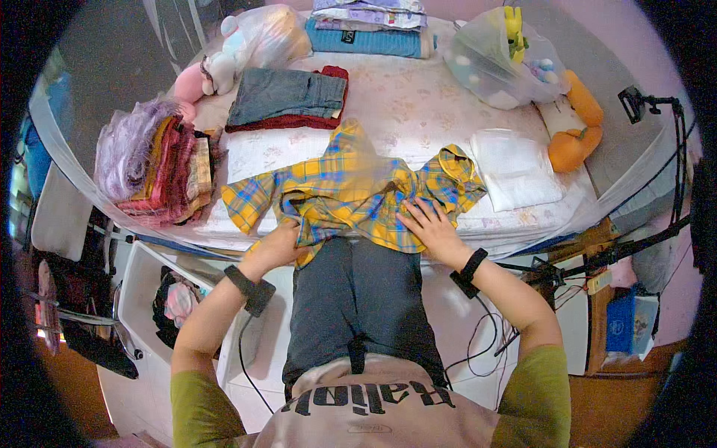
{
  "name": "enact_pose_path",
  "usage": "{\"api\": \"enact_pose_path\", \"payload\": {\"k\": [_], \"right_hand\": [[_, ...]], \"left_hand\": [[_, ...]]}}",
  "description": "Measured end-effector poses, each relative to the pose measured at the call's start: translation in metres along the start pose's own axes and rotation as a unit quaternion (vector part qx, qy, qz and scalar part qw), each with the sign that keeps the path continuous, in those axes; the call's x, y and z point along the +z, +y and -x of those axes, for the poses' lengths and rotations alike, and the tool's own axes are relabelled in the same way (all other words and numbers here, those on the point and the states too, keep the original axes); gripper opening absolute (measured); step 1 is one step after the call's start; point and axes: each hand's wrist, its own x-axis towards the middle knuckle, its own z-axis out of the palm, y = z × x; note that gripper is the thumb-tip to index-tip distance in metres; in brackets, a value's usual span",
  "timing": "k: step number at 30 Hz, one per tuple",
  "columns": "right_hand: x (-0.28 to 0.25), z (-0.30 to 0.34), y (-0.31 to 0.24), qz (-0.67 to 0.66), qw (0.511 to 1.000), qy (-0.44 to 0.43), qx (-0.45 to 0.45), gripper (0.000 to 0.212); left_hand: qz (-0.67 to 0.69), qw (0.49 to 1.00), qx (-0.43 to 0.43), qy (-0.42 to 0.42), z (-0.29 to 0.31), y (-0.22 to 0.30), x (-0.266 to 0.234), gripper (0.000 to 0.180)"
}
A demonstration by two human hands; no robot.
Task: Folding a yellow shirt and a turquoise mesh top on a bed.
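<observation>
A yellow-and-blue plaid shirt (351, 190) lies spread across the near edge of the bed (418, 112), sleeves out to either side, its lower hem hanging toward the person. That position keeps the cloth flat and within reach of both arms. The left hand (275, 245) sits at the shirt's lower left edge, fingers curled around a fold of fabric, apparently gripping it. The right hand (432, 228) lies on the right side of the shirt, fingers spread and flat, pressing the cloth down rather than grasping it. Folded jeans (287, 95) on a dark red garment rest further back. A stack of folded clothes (164, 168) occupies the left edge; a folded white cloth (517, 168) lies to the right, clear of the shirt.
</observation>
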Motion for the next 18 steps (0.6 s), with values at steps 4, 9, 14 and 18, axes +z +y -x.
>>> {"api": "enact_pose_path", "payload": {"k": [4,9,14,18], "right_hand": [[-0.003,-0.004,0.026,-0.106,0.993,0.027,0.046,0.033],[-0.072,-0.036,0.1,-0.507,0.762,0.203,0.348,0.019],[-0.129,-0.058,0.121,-0.715,0.606,0.151,0.315,0.016],[-0.055,-0.047,0.147,-0.356,0.831,0.001,0.428,0.022]], "left_hand": [[0.082,0.986,-0.074,0.121,-0.004,-0.037,-0.01,0.036],[0.531,0.806,-0.071,0.252,-0.007,-0.02,-0.113,0.02],[0.543,0.786,-0.077,0.285,-0.006,-0.027,-0.149,0.019],[0.34,0.88,-0.173,0.284,-0.019,-0.061,-0.11,0.011]]}}
